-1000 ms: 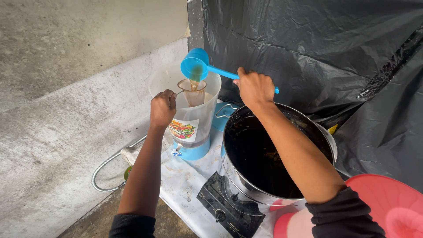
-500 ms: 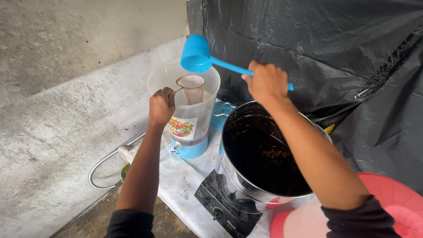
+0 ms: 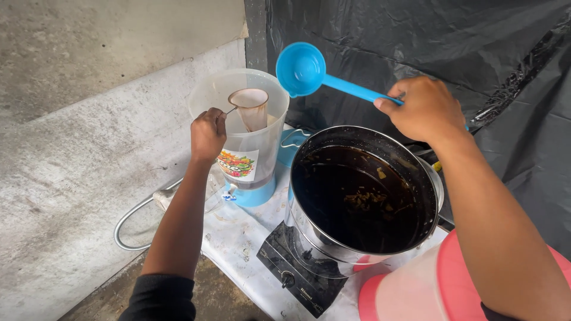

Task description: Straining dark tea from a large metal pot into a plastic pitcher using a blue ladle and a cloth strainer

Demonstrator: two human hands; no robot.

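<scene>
My left hand [image 3: 207, 134] grips the wire handle of a cloth strainer [image 3: 250, 107], which hangs inside the mouth of a clear plastic dispenser jug [image 3: 256, 157] with a blue base. My right hand [image 3: 425, 110] holds the handle of a blue plastic ladle [image 3: 302, 69]; its bowl is level in the air, to the right of the jug's rim and above the back edge of a large steel pot [image 3: 363, 196]. The pot holds dark brown liquid with bits floating in it and stands on a black burner [image 3: 297, 279].
A red-rimmed plastic container [image 3: 416, 285] sits at the lower right near my arm. Black plastic sheeting [image 3: 476, 53] hangs behind the pot. A grey concrete wall [image 3: 77, 119] is on the left, with a metal hose [image 3: 128, 223] curving along it. The white table covering [image 3: 235, 241] is stained.
The ladle was over the strainer a second ago; my right hand has since drawn it up and to the right, away from the jug. My left hand still holds the strainer.
</scene>
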